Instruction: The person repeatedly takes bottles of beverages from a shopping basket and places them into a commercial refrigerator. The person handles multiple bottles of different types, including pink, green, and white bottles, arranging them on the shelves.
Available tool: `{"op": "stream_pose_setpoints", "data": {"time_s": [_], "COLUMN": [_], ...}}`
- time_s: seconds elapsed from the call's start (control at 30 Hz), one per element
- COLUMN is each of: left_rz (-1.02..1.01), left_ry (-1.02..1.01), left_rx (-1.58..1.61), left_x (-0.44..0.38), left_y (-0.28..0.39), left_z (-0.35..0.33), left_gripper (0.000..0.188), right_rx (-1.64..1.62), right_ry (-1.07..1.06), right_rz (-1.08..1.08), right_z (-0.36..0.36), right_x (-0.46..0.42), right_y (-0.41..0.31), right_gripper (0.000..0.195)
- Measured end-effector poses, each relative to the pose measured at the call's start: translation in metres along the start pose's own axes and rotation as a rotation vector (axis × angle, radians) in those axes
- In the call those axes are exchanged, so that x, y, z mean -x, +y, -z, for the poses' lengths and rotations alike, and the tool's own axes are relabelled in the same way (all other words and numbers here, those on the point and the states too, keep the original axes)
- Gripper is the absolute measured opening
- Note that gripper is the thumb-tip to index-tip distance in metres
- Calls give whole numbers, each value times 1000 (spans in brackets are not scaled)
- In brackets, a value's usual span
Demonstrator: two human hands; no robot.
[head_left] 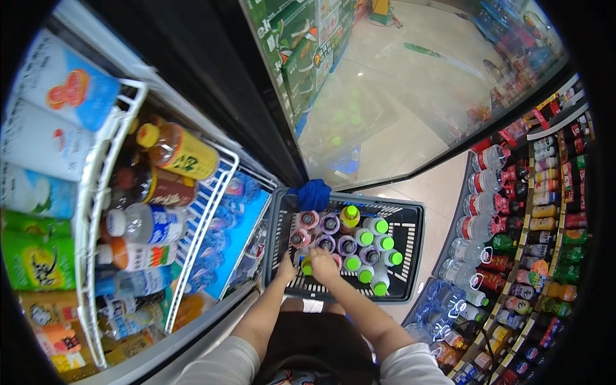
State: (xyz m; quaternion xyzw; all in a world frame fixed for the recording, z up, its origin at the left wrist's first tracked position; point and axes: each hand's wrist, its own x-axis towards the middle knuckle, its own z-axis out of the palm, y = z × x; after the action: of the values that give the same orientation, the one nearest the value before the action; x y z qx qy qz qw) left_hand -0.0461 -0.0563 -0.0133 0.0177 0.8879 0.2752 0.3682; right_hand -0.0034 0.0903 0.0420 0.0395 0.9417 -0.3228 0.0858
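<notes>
A black plastic shopping basket stands before me with several upright drink bottles in it, many with bright green caps and others with dark caps. My left hand is inside the basket's left part, beside the bottles; whether it grips anything is hidden. My right hand reaches down among the bottles, next to a yellow-green cap, its fingertips partly hidden. A crumpled blue cloth hangs on the basket's far left corner.
At the left, an open cooler holds bottles on white wire shelves. Its glass door stands ahead, beyond the basket. Green beer cartons show through the glass. Large water bottles and shelves of drinks line the right side.
</notes>
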Motion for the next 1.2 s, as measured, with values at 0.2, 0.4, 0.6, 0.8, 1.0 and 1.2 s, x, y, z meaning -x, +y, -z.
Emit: {"op": "stream_pose_setpoints", "data": {"time_s": [0.2, 0.4, 0.6, 0.8, 1.0, 1.2], "left_rz": [83, -182, -190, -128, -252, -297], "left_ry": [53, 174, 288, 327, 452, 613], "left_rx": [133, 437, 683, 628, 742, 651], "left_x": [-61, -96, -82, -65, -64, -37], "left_y": [-29, -36, -13, 7, 3, 32], "left_z": [-42, -54, -49, -34, -45, -25], "left_gripper": [69, 68, 62, 58, 58, 53], "right_rx": [566, 626, 443, 338, 151, -467], "right_ry": [84, -54, -180, -227, -197, -183], "right_rz": [-69, -309, -398, -429, -374, -99], "right_z": [-58, -53, -53, -51, -39, 16], "right_x": [-40, -67, -75, -74, -70, -55], "right_y": [12, 9, 13, 13, 10, 21], "right_gripper": [41, 27, 20, 29, 44, 59]}}
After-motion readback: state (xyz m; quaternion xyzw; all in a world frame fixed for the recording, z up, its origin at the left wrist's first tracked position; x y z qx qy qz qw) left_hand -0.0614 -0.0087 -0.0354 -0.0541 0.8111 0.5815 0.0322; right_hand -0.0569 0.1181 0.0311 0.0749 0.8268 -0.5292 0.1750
